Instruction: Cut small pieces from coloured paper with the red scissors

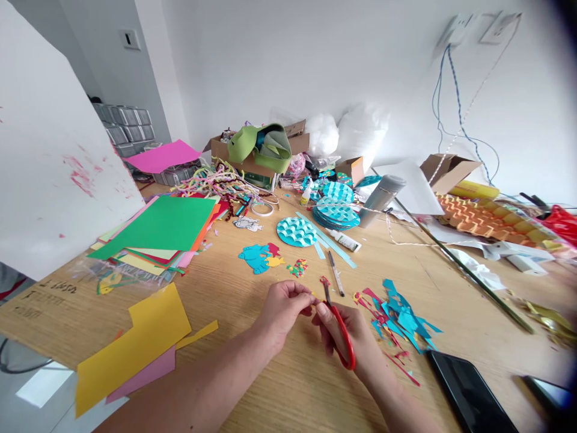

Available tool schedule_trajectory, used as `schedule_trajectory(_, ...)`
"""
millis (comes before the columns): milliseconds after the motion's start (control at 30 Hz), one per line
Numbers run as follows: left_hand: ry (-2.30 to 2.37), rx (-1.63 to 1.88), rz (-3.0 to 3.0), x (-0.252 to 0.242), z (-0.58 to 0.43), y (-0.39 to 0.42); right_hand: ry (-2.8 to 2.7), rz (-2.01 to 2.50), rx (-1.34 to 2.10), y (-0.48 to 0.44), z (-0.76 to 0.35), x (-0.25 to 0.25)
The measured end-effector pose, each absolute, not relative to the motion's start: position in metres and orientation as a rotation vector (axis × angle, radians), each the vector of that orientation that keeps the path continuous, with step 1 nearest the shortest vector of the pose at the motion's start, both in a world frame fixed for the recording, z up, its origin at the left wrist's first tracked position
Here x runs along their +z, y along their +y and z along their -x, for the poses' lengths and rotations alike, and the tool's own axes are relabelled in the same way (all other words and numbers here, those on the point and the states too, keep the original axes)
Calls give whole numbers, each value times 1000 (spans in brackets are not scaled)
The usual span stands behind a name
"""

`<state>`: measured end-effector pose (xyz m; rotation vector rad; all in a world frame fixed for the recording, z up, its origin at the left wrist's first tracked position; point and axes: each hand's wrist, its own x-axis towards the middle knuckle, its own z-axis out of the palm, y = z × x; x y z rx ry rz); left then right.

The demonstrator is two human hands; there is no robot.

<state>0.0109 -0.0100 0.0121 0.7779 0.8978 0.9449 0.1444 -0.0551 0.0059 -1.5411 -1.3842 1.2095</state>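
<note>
Right in the middle now, over the wooden counter [293, 397], both hands are meeting almost tip to tip! The left hand [286, 307] is pinching, its grip closing thumb to finger on a small yellow piece [315, 294], mostly hidden by the fingertips. Just beside it, the right hand [345, 331] is wrapping its grip around the scissors [348, 346], the red handle looping along the hand and the blades pointing away from the person; whether those blades are parting is too small to tell. Just past the tips, a pen [336, 273] is lying on the counter, and further left a heap of tiny coloured bits [297, 267] is sitting near the blue paper fish [253, 258], with a yellow paper fish [274, 261] lying beside it. Over on the right, blue scraps [403, 313] are tangling with red scraps [378, 316], and a black phone [469, 391] is resting close by. On the left, yellow paper [135, 343] is overlapping a mauve sheet [151, 374], while a green sheet [162, 222] is topping a paper stack behind. Further back, a patterned turquoise disc [296, 231] is lying near a glue bottle [345, 240].
</note>
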Motion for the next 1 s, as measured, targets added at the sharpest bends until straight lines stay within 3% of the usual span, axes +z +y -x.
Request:
schedule_trajectory(200, 966, 809, -950, 14, -8, -7, -1295, 1517, 1027, -52, -146, 19)
schedule_trajectory(1000, 926, 765, -980, 14, -7, -9, -1288, 1513, 1119, -50, -148, 15)
